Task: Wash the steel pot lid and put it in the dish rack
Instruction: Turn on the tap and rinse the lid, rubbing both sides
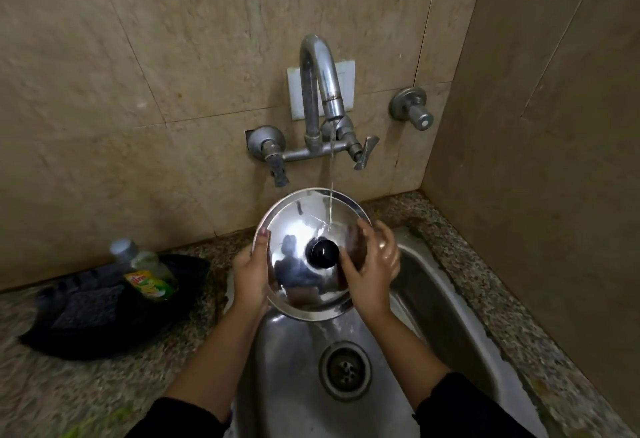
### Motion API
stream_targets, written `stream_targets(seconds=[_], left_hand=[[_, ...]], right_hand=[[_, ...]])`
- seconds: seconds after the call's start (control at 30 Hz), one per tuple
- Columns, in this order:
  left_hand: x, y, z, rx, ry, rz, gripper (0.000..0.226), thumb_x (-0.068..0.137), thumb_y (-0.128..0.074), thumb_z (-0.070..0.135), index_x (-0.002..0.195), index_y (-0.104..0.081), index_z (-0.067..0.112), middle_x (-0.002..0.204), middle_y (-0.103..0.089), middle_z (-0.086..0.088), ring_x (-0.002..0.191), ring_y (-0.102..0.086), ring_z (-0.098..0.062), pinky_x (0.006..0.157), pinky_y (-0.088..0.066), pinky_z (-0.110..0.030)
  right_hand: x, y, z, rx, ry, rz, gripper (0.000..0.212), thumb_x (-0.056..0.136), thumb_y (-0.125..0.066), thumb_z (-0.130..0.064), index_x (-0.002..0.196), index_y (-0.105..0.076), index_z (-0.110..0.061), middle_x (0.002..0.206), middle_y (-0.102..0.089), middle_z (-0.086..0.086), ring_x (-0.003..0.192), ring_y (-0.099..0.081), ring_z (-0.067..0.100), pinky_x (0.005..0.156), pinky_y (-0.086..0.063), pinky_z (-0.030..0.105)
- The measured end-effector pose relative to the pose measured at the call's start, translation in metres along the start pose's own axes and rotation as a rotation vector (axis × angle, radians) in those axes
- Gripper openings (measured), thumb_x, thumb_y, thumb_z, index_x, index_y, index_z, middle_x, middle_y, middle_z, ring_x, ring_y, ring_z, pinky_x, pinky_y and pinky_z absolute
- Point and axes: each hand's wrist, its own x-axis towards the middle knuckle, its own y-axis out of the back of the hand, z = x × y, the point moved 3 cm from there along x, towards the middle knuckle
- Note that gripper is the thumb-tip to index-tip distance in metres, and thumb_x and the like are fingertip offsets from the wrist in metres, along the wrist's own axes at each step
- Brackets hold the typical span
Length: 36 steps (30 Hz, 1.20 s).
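A shiny steel pot lid (304, 226) with a black knob (323, 253) is held tilted over the steel sink (446, 302), its top side facing me. My left hand (251, 276) grips the lid's left rim. My right hand (372, 264) lies on the lid's right side, fingers spread over its surface next to the knob. A thin stream of water falls from the tap (317, 91) onto the lid's upper right part. No dish rack is in view.
A black tray (86, 320) on the granite counter at left holds a dark scrub pad (86, 306) and a dish soap bottle (145, 271). The sink drain (345, 370) lies below the lid. Tiled walls close in behind and on the right.
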Motion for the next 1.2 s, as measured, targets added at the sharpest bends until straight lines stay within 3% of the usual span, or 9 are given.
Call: stream_targets(seconds=[0.1,0.2,0.4,0.57,0.67,0.73,0.87,1.03,1.2], left_hand=[[0.000,0.012,-0.008,-0.025,0.001,-0.015,0.021,0.093,-0.056,0.034,0.082,-0.068,0.020,0.075,-0.071,0.008,0.081,-0.063,-0.013,0.082,-0.051,-0.029],[-0.006,0.015,-0.008,-0.026,-0.013,-0.050,0.023,0.094,-0.055,0.032,0.083,-0.069,0.017,0.082,-0.070,0.002,0.079,-0.064,-0.011,0.076,-0.052,-0.025],[-0.004,0.018,-0.010,0.051,0.052,-0.207,0.025,0.088,-0.064,0.032,0.085,-0.071,0.008,0.090,-0.072,-0.016,0.084,-0.066,-0.028,0.081,-0.051,-0.039],[0.004,0.000,0.009,0.355,0.013,-0.390,0.042,0.080,-0.064,0.053,0.081,-0.072,0.012,0.080,-0.073,-0.016,0.077,-0.068,-0.031,0.075,-0.052,-0.039],[0.002,-0.020,0.024,0.448,-0.070,-0.461,0.044,0.089,-0.060,0.041,0.075,-0.064,0.000,0.067,-0.062,-0.025,0.061,-0.058,-0.024,0.060,-0.045,-0.028],[0.003,-0.026,0.029,0.451,-0.114,-0.443,0.044,0.091,-0.058,0.039,0.070,-0.058,0.000,0.057,-0.052,-0.016,0.052,-0.049,-0.018,0.052,-0.038,-0.025],[0.004,-0.032,0.032,0.440,-0.144,-0.507,0.041,0.092,-0.057,0.036,0.084,-0.070,-0.002,0.077,-0.072,-0.019,0.065,-0.063,-0.018,0.063,-0.049,-0.028],[0.004,-0.020,0.030,0.268,-0.104,-0.355,0.031,0.094,-0.056,0.026,0.079,-0.069,0.002,0.066,-0.067,-0.008,0.060,-0.061,-0.013,0.057,-0.050,-0.022],[0.001,-0.031,0.033,0.419,-0.207,-0.494,0.039,0.092,-0.057,0.034,0.087,-0.070,-0.003,0.079,-0.073,-0.019,0.069,-0.063,-0.018,0.067,-0.049,-0.030]], right_hand=[[0.003,0.004,0.008,0.358,-0.225,0.094,0.044,0.091,-0.062,-0.034,0.130,-0.051,-0.018,0.133,-0.049,0.005,0.125,-0.043,0.018,0.103,-0.034,0.032],[0.016,0.004,0.009,0.637,-0.433,0.045,0.016,0.094,-0.059,-0.027,0.092,-0.064,-0.012,0.083,-0.064,-0.001,0.083,-0.059,0.014,0.074,-0.045,0.025],[0.032,0.016,0.014,0.597,-0.386,-0.031,0.032,0.090,-0.064,-0.032,0.068,-0.064,-0.009,0.063,-0.059,0.002,0.060,-0.052,0.011,0.058,-0.043,0.026],[0.054,0.024,0.004,0.426,-0.194,-0.230,0.049,0.086,-0.069,-0.034,0.050,-0.039,-0.020,0.039,-0.037,-0.013,0.043,-0.033,0.002,0.044,-0.029,0.021],[0.066,0.022,-0.011,0.291,-0.060,-0.348,0.051,0.086,-0.068,-0.038,0.047,-0.041,-0.019,0.039,-0.039,-0.013,0.042,-0.035,0.001,0.045,-0.030,0.021],[0.074,0.022,-0.024,0.142,0.044,-0.440,0.041,0.087,-0.064,-0.046,0.052,-0.054,-0.027,0.048,-0.053,-0.014,0.049,-0.047,0.000,0.051,-0.037,0.022],[0.085,0.010,-0.053,-0.204,0.364,-0.668,0.039,0.088,-0.053,-0.057,0.079,-0.061,-0.020,0.075,-0.064,0.000,0.070,-0.060,0.018,0.064,-0.044,0.037],[0.100,0.027,-0.020,0.062,0.125,-0.559,0.044,0.087,-0.060,-0.052,0.062,-0.058,-0.016,0.058,-0.053,-0.004,0.055,-0.049,0.011,0.057,-0.041,0.038],[0.087,0.008,-0.063,-0.112,0.348,-0.754,0.038,0.086,-0.060,-0.054,0.078,-0.065,-0.017,0.073,-0.065,0.002,0.069,-0.061,0.016,0.062,-0.044,0.033]])
